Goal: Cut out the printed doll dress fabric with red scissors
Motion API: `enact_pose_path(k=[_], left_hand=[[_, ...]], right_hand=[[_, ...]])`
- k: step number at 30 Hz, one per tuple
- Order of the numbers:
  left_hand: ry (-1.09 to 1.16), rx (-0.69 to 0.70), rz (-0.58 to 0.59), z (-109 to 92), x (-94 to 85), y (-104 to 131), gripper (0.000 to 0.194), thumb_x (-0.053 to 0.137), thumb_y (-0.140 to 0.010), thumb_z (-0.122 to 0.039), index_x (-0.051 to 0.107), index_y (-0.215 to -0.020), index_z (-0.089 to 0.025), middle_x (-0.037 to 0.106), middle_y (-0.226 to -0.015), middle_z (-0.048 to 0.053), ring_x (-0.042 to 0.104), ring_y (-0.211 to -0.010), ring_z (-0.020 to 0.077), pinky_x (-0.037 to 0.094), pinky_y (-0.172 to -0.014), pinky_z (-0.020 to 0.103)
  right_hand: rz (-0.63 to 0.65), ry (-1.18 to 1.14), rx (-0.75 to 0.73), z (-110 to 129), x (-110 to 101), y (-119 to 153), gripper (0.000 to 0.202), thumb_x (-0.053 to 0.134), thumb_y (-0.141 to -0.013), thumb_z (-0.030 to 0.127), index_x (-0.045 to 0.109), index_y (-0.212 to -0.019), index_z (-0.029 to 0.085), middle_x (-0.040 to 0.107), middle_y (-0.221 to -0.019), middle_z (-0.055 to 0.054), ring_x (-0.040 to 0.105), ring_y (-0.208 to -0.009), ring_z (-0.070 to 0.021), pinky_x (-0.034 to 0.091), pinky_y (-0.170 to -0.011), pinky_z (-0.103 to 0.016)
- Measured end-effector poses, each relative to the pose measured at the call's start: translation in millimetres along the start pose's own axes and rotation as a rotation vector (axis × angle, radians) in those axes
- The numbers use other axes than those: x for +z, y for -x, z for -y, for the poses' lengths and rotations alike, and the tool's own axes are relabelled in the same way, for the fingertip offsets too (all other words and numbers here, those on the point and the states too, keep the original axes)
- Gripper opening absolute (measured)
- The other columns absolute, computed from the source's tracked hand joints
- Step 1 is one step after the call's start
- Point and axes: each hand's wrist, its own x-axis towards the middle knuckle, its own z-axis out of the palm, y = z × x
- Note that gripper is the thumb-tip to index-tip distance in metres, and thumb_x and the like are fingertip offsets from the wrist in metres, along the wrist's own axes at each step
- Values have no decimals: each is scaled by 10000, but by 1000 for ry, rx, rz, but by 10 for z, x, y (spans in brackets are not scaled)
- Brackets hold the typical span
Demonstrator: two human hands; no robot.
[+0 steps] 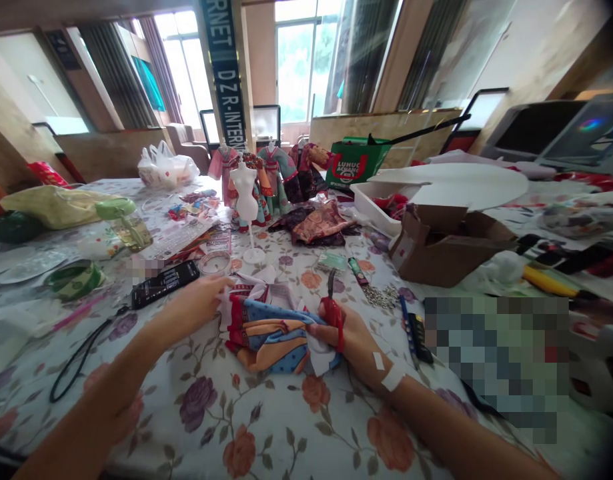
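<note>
A small cloth garment (273, 328) in blue, orange, red and white lies crumpled on the flowered tablecloth in front of me. My left hand (206, 303) is closed at its upper left edge, the fingertips pinching the cloth there. On the other side, my right hand (353, 337) grips red-handled scissors (331, 308), whose dark blades point away from me. That hand's thumb and fingers also press on the garment's right end. Two white strips of tape are on the right wrist. Just beyond the garment stands a small white dress form (245, 193), with a roll of tape (215, 263) beside its base.
Several dressed miniature forms (276, 167) stand at the back, behind folded patterned fabric (321, 223). A cardboard box (443, 253) and white bin (373, 203) are at right. A black phone-like device (165, 283), green-lidded bottle (126, 225) and green tape roll (76, 279) lie left.
</note>
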Motion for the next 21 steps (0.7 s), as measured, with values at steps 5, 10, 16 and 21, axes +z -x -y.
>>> enact_pose_path(k=[5, 10, 16, 21], left_hand=[[-312, -410, -220, -57, 70, 179, 233, 393, -897, -316, 574, -963, -185, 660, -806, 79, 638, -775, 254, 393, -614, 295], [-407, -381, -374, -234, 107, 478, 296, 361, -914, -378, 574, -951, -175, 644, -926, 112, 601, -879, 286, 400, -674, 331], [223, -357, -147, -286, 300, 624, 299, 447, -867, -429, 557, -1046, -216, 662, -903, 68, 611, -845, 254, 450, -747, 356], [630, -277, -139, -399, 606, 408, 537, 681, -695, -389, 511, -1174, -214, 614, -1057, 98, 558, -987, 280, 437, -854, 398]], right_hand=[[-40, -33, 2, 7, 15, 2, 331, 723, -619, 324, 442, -725, 184, 420, -612, 62, 369, -544, -85, 301, -482, -209], [-91, -10, -20, -48, 8, -19, 333, 719, -626, 340, 442, -725, 184, 423, -598, 62, 363, -536, -87, 300, -482, -212], [-205, -4, -14, -63, 2, -37, 328, 714, -629, 348, 467, -771, 187, 442, -589, 66, 373, -518, -89, 304, -466, -213], [-172, 27, -16, -28, 1, -29, 313, 715, -630, 339, 469, -742, 183, 450, -585, 64, 387, -524, -89, 316, -476, -213]])
